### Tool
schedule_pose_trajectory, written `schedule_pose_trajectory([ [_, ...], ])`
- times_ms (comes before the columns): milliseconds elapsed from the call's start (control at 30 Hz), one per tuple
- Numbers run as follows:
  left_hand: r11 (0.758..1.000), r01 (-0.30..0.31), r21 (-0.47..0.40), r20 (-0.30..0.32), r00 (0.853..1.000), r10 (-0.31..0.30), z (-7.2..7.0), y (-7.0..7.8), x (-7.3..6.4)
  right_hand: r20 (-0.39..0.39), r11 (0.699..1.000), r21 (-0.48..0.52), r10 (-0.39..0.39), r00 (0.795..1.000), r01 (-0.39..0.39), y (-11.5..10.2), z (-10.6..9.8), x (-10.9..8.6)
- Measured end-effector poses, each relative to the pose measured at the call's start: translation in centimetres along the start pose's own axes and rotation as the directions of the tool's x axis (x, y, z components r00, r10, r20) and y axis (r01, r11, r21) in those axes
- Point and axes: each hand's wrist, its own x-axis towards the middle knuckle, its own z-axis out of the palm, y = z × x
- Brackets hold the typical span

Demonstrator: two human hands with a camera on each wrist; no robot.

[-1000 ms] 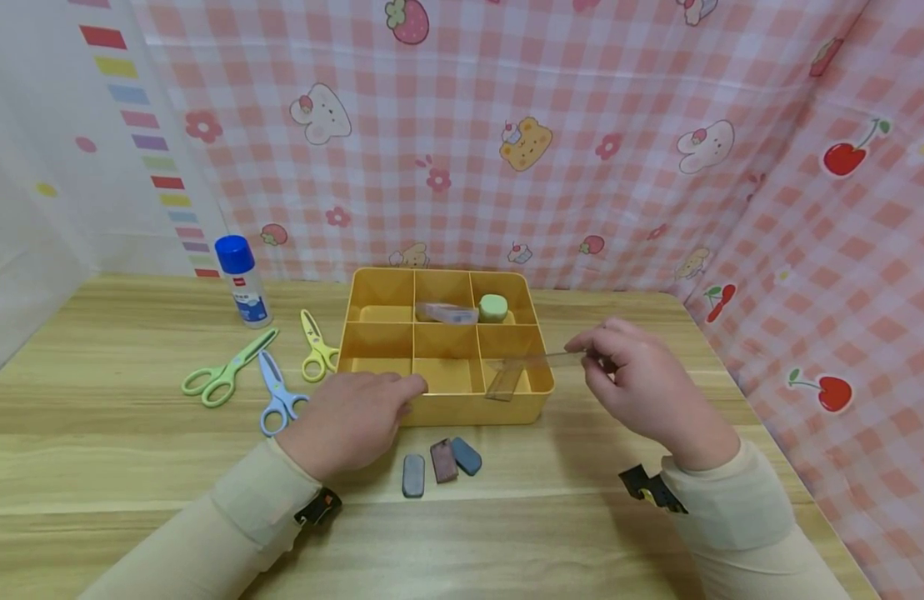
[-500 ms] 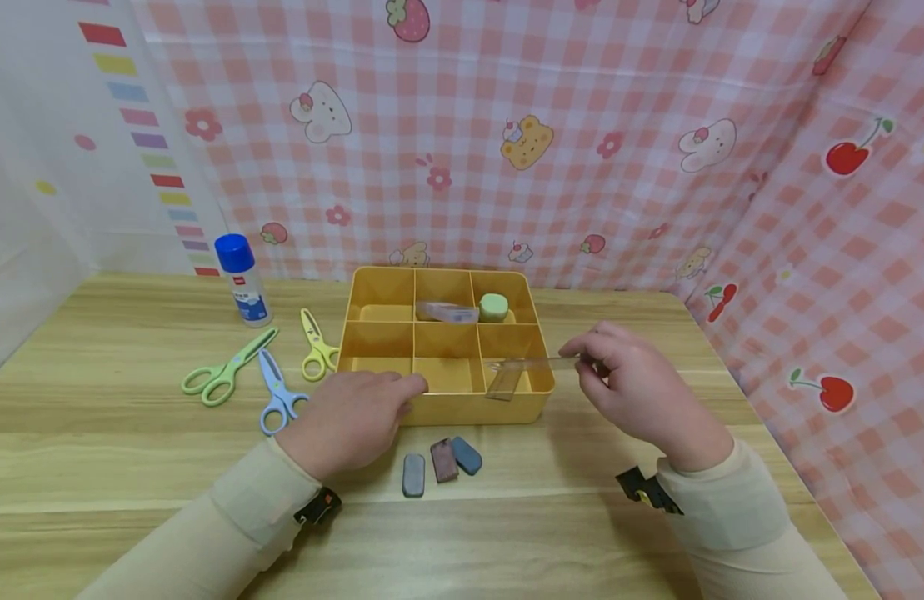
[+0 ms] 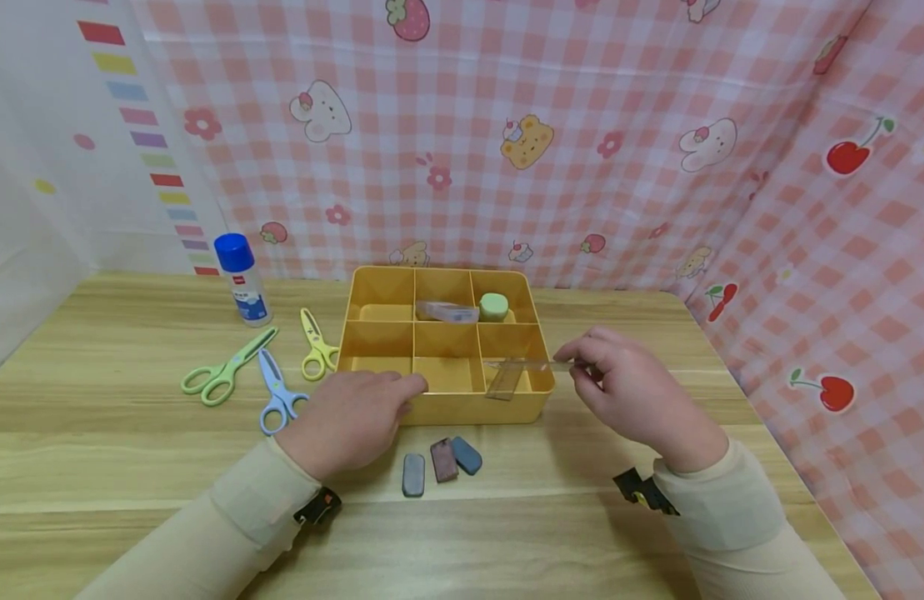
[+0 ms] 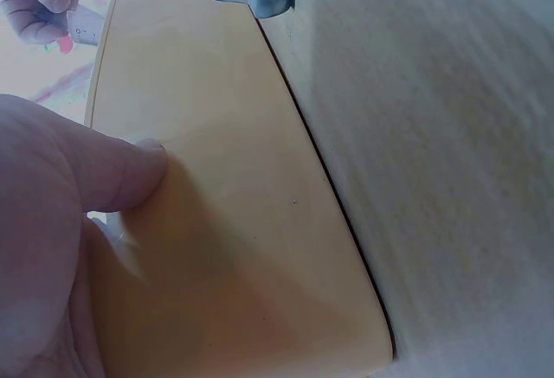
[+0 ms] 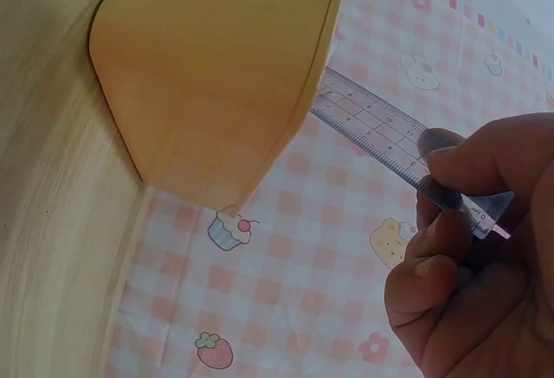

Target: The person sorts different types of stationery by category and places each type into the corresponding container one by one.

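Ruler (image 5: 372,127): sits pinched in right hand (image 3: 637,396); extends leftward from grip over yellow box (image 3: 476,409), clasped at front by left hand (image 3: 349,421).

A pink-and-white checked cloth (image 3: 462,208) backs the pale wood-grain worktop (image 3: 521,546), printed with small cartoon figures. A matching panel (image 3: 776,275), dotted with cherries, stands at right; whiter cloth (image 3: 27,217) hangs at left.
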Motion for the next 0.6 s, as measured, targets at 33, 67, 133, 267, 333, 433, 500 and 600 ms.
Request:
schedule_pose_trajectory([
  [33, 1.0, 0.001, -0.001, 0.002, 1.0, -0.001, -0.01, 0.01, 0.0, 0.002, 1.0, -0.001, -0.001, 1.0, 0.001, 0.01, 0.02, 0.01],
  [67, 1.0, 0.001, -0.001, 0.004, 1.0, -0.001, -0.02, 0.02, 0.0, 0.004, 1.0, -0.001, -0.002, 1.0, 0.002, 0.01, 0.04, 0.01],
  [133, 1.0, 0.004, -0.001, 0.007, 1.0, -0.004, -0.05, 0.03, -0.01, 0.006, 1.0, -0.002, -0.005, 1.0, 0.005, 0.03, 0.08, 0.02],
  [267, 1.0, 0.005, -0.001, 0.01, 1.0, -0.005, -0.1, 0.05, -0.02, 0.011, 1.0, -0.005, -0.008, 1.0, 0.008, 0.13, 0.19, 0.04],
  [333, 1.0, 0.005, -0.003, 0.011, 1.0, -0.005, -0.12, 0.06, -0.02, 0.015, 1.0, -0.006, -0.012, 1.0, 0.012, 0.17, 0.28, 0.06],
  [433, 1.0, 0.004, -0.007, 0.014, 1.0, -0.003, -0.13, 0.07, -0.02, 0.019, 1.0, -0.007, -0.019, 1.0, 0.019, 0.21, 0.41, 0.09],
  [500, 1.0, 0.003, -0.01, 0.017, 1.0, -0.003, -0.13, 0.07, -0.01, 0.021, 1.0, -0.006, -0.019, 1.0, 0.02, 0.21, 0.47, 0.1],
  [600, 1.0, 0.005, -0.01, 0.019, 1.0, -0.005, -0.12, 0.07, 0.0, 0.023, 1.0, -0.006, -0.018, 1.0, 0.018, 0.17, 0.49, 0.12],
])
